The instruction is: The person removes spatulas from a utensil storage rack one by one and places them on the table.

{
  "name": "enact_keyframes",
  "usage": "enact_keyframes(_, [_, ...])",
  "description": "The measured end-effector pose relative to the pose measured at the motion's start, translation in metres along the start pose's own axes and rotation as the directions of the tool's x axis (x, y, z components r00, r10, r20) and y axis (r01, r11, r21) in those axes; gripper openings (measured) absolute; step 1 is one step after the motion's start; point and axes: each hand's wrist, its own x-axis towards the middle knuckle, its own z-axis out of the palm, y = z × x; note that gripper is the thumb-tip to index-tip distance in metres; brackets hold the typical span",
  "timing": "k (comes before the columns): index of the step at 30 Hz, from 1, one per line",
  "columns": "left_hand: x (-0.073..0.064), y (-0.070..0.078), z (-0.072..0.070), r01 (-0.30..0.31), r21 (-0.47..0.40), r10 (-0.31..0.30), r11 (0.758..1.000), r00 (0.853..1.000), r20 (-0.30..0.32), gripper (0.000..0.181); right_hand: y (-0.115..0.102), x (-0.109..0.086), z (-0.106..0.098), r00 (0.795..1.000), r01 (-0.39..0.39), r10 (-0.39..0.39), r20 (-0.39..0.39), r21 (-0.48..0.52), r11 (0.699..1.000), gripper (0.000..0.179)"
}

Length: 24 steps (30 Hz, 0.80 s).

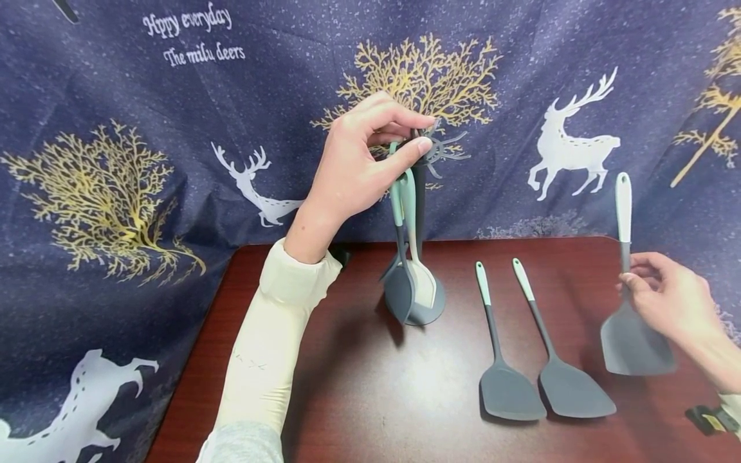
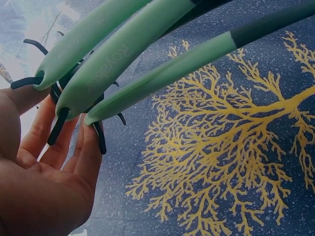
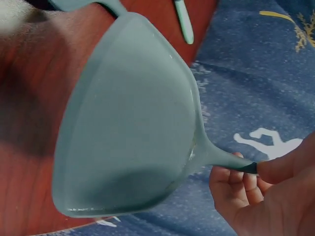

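My left hand (image 1: 361, 151) grips the dark hooked top of a utensil stand (image 1: 433, 314) between thumb and fingers. Three mint handles (image 2: 101, 69) hang from its black hooks in the left wrist view; below them in the head view are a dark grey blade (image 1: 398, 292) and a pale utensil head (image 1: 425, 284). At the right, my right hand (image 1: 674, 299) pinches a grey spatula (image 1: 633, 341) by its shaft just above the blade. The spatula's mint handle points up. Its broad blade fills the middle of the right wrist view.
Two more grey spatulas with mint handles, one at left (image 1: 509, 393) and one beside it (image 1: 576, 390), lie on the reddish-brown table (image 1: 359, 399) between stand and right hand. A dark blue cloth (image 1: 475, 26) with deer and gold trees hangs behind the table.
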Motion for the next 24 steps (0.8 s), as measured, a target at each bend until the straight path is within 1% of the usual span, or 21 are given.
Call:
enact_keyframes(5, [0.0, -0.001, 0.0, -0.001, 0.0, 0.001, 1.0, 1.0, -0.003, 0.021, 0.007, 0.004, 0.008, 0.997, 0.021, -0.018, 0.07, -0.047, 0.999, 0.025])
enact_keyframes(11, [0.001, -0.001, 0.001, -0.004, -0.034, 0.003, 0.999, 1.0, -0.007, 0.021, 0.018, 0.006, 0.013, 0.99, 0.021, -0.01, 0.142, -0.078, 0.997, 0.026])
enact_keyframes(17, [0.001, -0.002, 0.002, 0.002, -0.043, -0.003, 0.999, 1.0, -0.009, 0.021, 0.029, 0.005, 0.02, 0.973, 0.075, -0.05, 0.226, -0.1, 0.992, 0.022])
enact_keyframes(21, [0.0, -0.003, 0.001, 0.001, -0.04, -0.001, 0.999, 1.0, -0.008, 0.021, 0.035, 0.004, 0.024, 0.96, 0.06, -0.025, 0.28, -0.117, 0.991, 0.026])
enact_keyframes(24, [0.0, -0.003, 0.001, 0.0, -0.04, 0.0, 0.999, 1.0, -0.007, 0.022, 0.04, 0.003, 0.027, 0.955, 0.055, -0.013, 0.298, -0.131, 0.99, 0.027])
